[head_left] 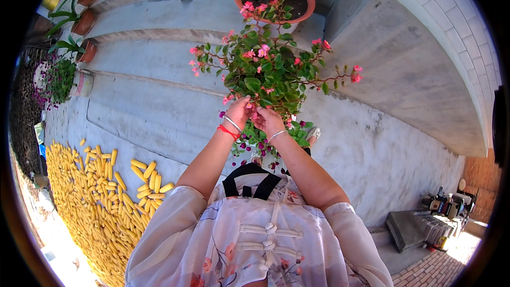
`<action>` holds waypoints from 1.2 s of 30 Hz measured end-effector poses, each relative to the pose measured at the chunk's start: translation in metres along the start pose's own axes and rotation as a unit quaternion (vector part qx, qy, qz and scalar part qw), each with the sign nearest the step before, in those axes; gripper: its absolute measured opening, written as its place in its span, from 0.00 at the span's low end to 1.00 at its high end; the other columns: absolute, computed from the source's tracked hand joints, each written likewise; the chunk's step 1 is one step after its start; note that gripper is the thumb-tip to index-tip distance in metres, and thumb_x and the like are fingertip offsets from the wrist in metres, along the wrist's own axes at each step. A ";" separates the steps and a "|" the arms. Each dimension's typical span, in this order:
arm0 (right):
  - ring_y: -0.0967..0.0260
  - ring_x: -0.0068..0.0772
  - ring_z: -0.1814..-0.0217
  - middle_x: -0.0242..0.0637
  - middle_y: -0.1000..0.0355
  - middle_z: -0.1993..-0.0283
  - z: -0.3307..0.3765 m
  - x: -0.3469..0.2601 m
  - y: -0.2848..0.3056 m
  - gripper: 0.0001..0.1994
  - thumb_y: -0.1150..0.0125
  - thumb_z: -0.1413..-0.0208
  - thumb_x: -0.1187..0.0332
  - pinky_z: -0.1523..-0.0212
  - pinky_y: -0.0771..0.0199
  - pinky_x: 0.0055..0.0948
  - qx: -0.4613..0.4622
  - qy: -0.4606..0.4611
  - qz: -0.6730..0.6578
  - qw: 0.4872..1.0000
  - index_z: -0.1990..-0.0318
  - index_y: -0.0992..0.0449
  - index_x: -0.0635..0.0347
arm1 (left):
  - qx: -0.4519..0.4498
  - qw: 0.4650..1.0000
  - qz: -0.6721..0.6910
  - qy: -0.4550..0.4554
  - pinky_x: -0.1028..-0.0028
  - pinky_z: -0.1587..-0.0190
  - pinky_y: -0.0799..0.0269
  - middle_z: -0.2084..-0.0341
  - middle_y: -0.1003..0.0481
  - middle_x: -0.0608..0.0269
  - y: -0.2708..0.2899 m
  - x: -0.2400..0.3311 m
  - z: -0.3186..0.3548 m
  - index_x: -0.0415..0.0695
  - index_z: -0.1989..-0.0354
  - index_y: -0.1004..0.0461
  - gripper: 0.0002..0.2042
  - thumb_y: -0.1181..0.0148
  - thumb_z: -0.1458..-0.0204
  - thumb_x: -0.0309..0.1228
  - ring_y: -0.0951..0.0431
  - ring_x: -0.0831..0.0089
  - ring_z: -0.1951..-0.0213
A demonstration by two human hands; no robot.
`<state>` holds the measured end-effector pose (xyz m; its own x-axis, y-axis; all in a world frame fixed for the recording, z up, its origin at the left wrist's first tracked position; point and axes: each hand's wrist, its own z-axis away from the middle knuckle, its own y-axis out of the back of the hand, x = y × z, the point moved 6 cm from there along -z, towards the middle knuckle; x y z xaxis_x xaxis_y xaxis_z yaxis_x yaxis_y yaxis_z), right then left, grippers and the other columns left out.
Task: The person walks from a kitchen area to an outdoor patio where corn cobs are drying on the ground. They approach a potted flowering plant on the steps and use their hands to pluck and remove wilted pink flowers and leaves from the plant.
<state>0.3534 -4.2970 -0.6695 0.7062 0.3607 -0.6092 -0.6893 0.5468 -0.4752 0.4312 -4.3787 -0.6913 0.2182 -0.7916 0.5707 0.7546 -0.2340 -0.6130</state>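
A bushy begonia (265, 69) with green leaves and pink blooms on long stems stands in front of me. At its near side my left hand (239, 112) is closed, thumb and fingers pinched together. My right hand (269, 122) is also closed, its fingertips almost meeting the left ones. A small pink flower (254, 114) shows between the fingertips of both hands; exactly how each grips it is partly hidden. Below my hands a plant with purple round flowers (245, 142) reaches toward my feet. The begonia's own pot is hidden by foliage.
Beyond the begonia is a large terracotta-coloured pot (243, 1) with a thick trunk. Concrete steps (159, 18) rise at the far left, with potted plants (87, 52) along them. Corn cobs (101, 202) cover the ground at left. A sloping concrete wall (404, 48) flanks the right.
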 end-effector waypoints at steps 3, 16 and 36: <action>0.32 0.21 0.73 0.27 0.30 0.74 -0.001 0.001 0.002 0.05 0.47 0.50 0.64 0.72 0.33 0.20 0.015 0.011 0.007 1.000 0.71 0.30 0.54 | 0.035 0.999 -0.002 -0.005 0.73 0.66 0.35 0.72 0.28 0.65 0.002 -0.005 -0.002 0.45 0.57 0.31 0.14 0.53 0.49 0.37 0.30 0.74 0.72; 0.31 0.20 0.76 0.32 0.30 0.64 0.029 0.056 0.040 0.13 0.58 0.51 0.77 0.77 0.32 0.19 0.036 -0.052 0.095 0.993 0.60 0.29 0.56 | -0.016 0.999 0.043 -0.011 0.71 0.58 0.35 0.65 0.28 0.68 0.008 -0.002 0.006 0.48 0.60 0.30 0.12 0.55 0.48 0.37 0.31 0.75 0.62; 0.41 0.19 0.85 0.32 0.31 0.75 0.131 0.101 0.101 0.11 0.58 0.57 0.79 0.85 0.42 0.17 0.128 -0.020 -0.001 0.992 0.67 0.29 0.60 | -0.018 0.984 -0.169 0.059 0.69 0.52 0.42 0.54 0.34 0.69 -0.042 -0.068 0.017 0.49 0.50 0.38 0.18 0.50 0.51 0.36 0.38 0.73 0.51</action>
<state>0.3764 -4.1067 -0.6961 0.7169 0.3864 -0.5803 -0.6280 0.7195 -0.2966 0.3954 -4.3059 -0.6951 -0.1163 -0.7256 0.6782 0.7490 -0.5125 -0.4199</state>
